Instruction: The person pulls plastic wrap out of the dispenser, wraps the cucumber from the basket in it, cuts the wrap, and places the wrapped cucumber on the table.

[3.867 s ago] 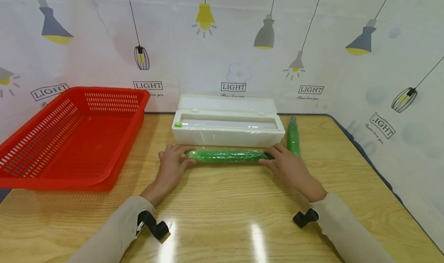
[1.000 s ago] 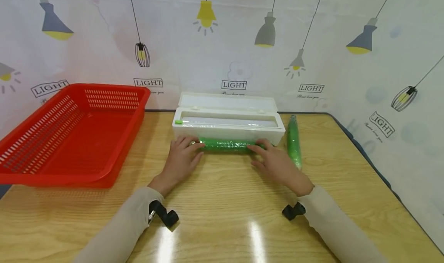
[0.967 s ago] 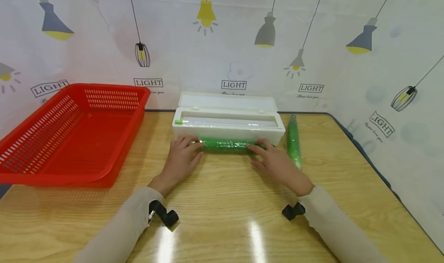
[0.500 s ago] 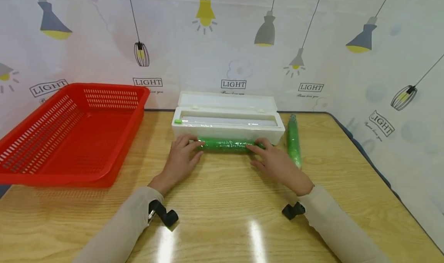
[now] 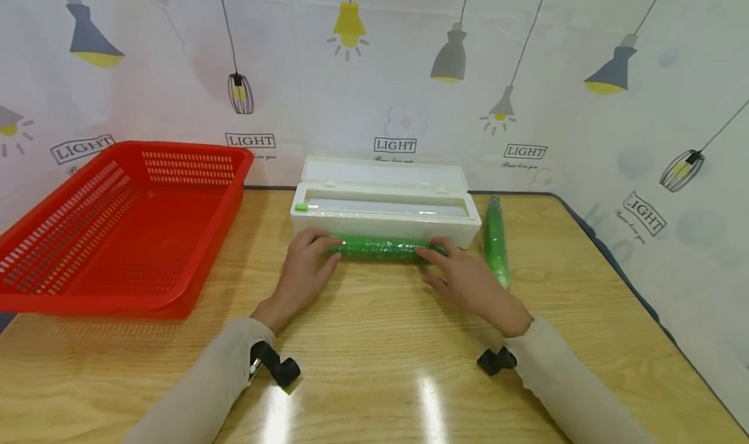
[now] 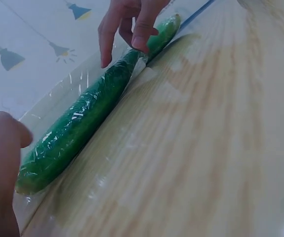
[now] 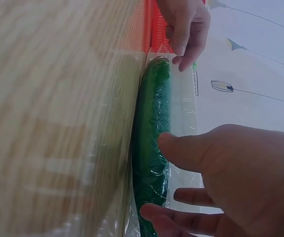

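A cucumber (image 5: 377, 249) in clear cling film lies crosswise on the table, against the front of a white cling film dispenser (image 5: 383, 226). Loosely bent fingers of my left hand (image 5: 301, 268) touch its left end, with the thumb at the near side. My right hand (image 5: 471, 285) rests spread fingertips on the right part of it. Shiny folds of film show along the cucumber (image 7: 154, 113) in the right wrist view. A second wrapped cucumber (image 5: 495, 242) lies lengthwise just right of the dispenser, beyond my right hand.
A red perforated basket (image 5: 170, 304) stands on the left side of the wooden table (image 5: 363, 353). The dispenser's lid (image 5: 383, 173) is raised at the back, and a green slider (image 5: 301, 207) sits at its left. A lamp-patterned sheet hangs behind.
Since the oldest frame, the cucumber has moved back to the dispenser, and both hands have shifted inward and away from its tips. Over the last second hands and cucumber hardly move.
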`<state>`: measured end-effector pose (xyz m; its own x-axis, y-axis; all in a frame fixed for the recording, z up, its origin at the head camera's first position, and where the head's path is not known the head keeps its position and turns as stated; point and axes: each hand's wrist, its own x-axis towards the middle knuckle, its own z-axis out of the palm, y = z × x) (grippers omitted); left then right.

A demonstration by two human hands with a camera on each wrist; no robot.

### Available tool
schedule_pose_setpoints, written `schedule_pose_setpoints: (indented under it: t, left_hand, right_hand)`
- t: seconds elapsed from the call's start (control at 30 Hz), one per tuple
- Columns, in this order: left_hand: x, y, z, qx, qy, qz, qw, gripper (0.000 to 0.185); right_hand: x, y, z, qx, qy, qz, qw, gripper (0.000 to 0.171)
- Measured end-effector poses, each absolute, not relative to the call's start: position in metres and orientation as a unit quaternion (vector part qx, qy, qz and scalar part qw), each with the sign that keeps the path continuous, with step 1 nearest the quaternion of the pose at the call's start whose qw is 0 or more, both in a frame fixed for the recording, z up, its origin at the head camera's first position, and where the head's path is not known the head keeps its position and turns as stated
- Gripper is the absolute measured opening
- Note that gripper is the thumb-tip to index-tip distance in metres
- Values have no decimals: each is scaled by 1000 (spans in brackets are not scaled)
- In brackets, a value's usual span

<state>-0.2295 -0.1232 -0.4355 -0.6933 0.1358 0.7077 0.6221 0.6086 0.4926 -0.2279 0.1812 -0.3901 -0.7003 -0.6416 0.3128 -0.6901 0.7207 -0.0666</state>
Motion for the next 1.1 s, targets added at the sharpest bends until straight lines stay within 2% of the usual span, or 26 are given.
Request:
schedule_pose_setpoints:
  t: [0.13, 0.33, 0.53, 0.63, 0.8, 0.9, 1.1]
  left_hand:
    - [-231, -122, -432, -167, -819, -448, 317, 17]
    - [-233, -132, -420, -118, -797, -461, 372, 17]
    - [-247, -148, -413, -64, -791, -448, 412, 26]
    - [-254, -153, -411, -35, -800, -448, 396, 38]
    - [-265, -160, -414, -21, -826, -461, 325, 57]
    - [-270, -162, -418, -42, -827, -468, 307, 56]
    - [-274, -163, -421, -72, -813, -481, 320, 49]
  right_hand:
    - [-228, 182, -389, 371, -911, 91, 154, 49]
    - [-229, 178, -385, 382, -903, 107, 166, 45]
    - [-233, 164, -371, 389, -899, 117, 167, 44]
    - [-237, 154, -360, 396, -892, 129, 177, 42]
    - [-243, 136, -344, 409, -882, 156, 173, 39]
    - [-247, 124, -336, 416, -877, 171, 169, 37]
    - [-259, 97, -328, 445, -853, 195, 192, 33]
